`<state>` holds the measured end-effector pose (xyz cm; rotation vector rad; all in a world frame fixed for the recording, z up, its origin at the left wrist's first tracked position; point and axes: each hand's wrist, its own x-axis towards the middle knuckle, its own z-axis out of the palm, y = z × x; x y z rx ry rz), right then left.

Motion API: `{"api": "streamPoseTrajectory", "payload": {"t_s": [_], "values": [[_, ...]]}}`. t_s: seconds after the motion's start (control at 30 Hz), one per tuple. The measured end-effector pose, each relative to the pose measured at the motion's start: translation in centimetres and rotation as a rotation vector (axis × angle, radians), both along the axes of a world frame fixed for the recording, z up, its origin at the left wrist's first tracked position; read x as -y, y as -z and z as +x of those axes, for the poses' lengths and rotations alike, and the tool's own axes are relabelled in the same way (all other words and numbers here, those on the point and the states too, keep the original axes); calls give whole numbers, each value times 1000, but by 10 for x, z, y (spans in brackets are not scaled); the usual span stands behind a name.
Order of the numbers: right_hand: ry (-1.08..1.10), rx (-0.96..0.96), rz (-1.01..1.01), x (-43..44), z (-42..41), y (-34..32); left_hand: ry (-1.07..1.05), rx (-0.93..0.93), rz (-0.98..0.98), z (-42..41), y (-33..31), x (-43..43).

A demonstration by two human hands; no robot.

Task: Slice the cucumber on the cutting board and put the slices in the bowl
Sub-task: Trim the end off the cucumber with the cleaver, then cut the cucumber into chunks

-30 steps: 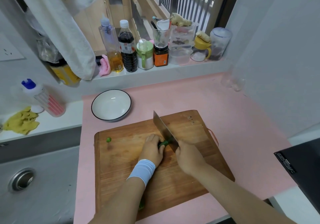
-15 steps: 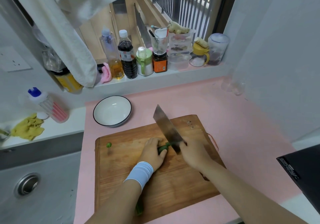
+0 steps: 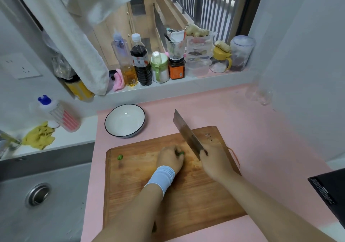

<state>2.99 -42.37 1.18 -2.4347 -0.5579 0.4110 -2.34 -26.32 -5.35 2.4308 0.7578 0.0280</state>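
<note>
Cucumber [image 3: 180, 153] is mostly hidden right now. Only a little green end pokes out from under the left hand [image 3: 170, 159], roughly mid cutting board [image 3: 130, 185]. Those fingers are curled down over it, pinning it to the wood. There's also a sliver of green next to the left forearm down by the near edge, so I'm guessing it runs back under the arm, but I can't tell how long it is.

The right hand [image 3: 214, 164] is wrapped tight around the handle of the cleaver [image 3: 188, 135]. The blade is tilted with its tip pointing away, and it sits just to the right of the cucumber end without touching it. Looks lifted off the board to me.

Progress-wise I'd call it barely started. The bowl [image 3: 124, 120] has nothing in it, and the only cut piece I can spot is one small green nub [image 3: 120, 157] over by the board's left side, probably the trimmed tip. So nearly all the slicing and the whole transfer are still to go.

Room seems fine. There's plenty of bare board to the left of the hand for slices to pile up. The bowl sits on the pink mat [image 3: 242, 120] just past the board's far left corner, so it's a short carry. The sink [image 3: 37, 195] drops off to the left, so I'd watch for runaway slices on that side.
</note>
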Motion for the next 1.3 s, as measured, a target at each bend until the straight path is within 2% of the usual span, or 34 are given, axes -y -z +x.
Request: {"api": "streamPoseTrajectory", "payload": {"t_s": [0.1,0.3,0.47,0.6,0.8,0.83,0.9,0.97,1.0,1.1,1.3], "values": [[-28,20,-19,-14,-7,-6,-158,86,-26,-11,3,-26],[-133,-64,-42,-57,-27,-10,-318,-1,152,-64,0,-106],[-160,-54,-107,-88,-47,-2,-378,34,135,-98,10,-142],[-172,-33,-142,-98,-53,-3,-315,53,110,-106,18,-154],[-124,-42,-156,-82,-49,-9,-232,162,221,-105,19,-134],[-108,-40,-145,-77,-48,-11,-190,187,199,-101,14,-125],[-74,-44,-128,-65,-44,-13,-53,216,24,-93,2,-101],[-39,-50,-117,-52,-41,-13,88,126,-132,-87,-5,-72],[-27,-45,-116,-46,-40,-13,138,51,-148,-86,-8,-58],[-1,-22,-120,-29,-39,-13,213,-43,-51,-86,1,-32],[-8,-26,-84,-8,-42,-6,150,66,-20,-77,9,-26]]}}
